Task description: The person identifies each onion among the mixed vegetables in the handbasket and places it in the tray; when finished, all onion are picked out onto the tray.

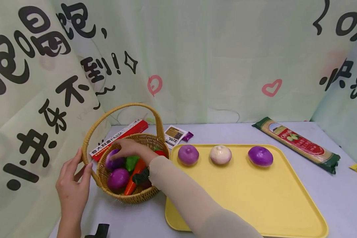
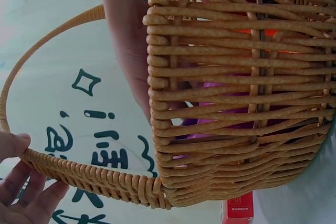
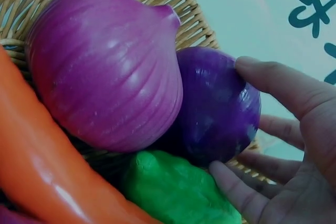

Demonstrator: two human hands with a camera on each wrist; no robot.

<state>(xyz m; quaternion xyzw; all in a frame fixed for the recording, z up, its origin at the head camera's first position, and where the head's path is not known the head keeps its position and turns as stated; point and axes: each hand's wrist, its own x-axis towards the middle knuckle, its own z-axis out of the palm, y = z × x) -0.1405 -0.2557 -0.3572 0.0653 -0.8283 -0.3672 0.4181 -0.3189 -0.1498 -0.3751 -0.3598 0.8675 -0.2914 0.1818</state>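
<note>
My left hand pinches the handle of a wicker basket near its left base. In the left wrist view, that thumb and fingers lie on either side of the handle. Reaching into the basket from the right, my right hand holds a dark purple onion by the basket's wall, with the thumb on one side and fingers on the other. Beside that onion are a lighter purple onion, a green vegetable and an orange carrot. My right forearm hides part of the basket's contents.
Right of the basket lies a yellow tray bearing a purple onion, a white onion and a dark purple onion. Behind are a red pasta box and a printed card. A green-ended packet lies back right.
</note>
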